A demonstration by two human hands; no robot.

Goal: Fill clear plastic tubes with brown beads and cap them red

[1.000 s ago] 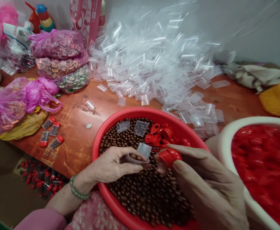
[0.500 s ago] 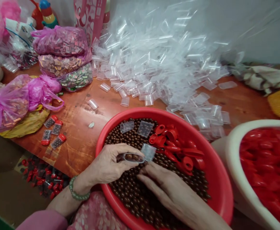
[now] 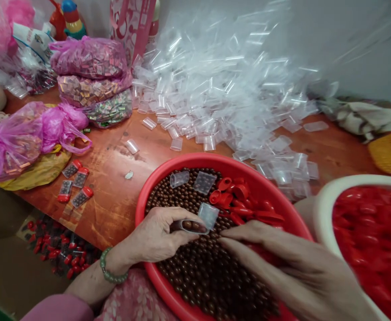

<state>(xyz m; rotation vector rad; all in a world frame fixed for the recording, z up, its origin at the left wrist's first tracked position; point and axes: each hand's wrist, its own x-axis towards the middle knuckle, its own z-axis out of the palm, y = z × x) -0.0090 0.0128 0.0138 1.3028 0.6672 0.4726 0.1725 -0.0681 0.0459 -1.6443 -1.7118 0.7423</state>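
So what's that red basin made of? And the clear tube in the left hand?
The red basin looks like plastic: smooth, softly shiny, with a thick rounded rim. The clear tube is probably plastic too: glossy, see-through, with a thin oval mouth.

Red basin (image 3: 242,170): brown beads (image 3: 195,267) inside, red caps (image 3: 226,199) far right. Left hand (image 3: 160,236) above basin, gripping clear tube (image 3: 199,228); right hand (image 3: 298,263) over basin's right half. Clear sleeves (image 3: 211,98) behind basin; white tub (image 3: 324,196) right of it.
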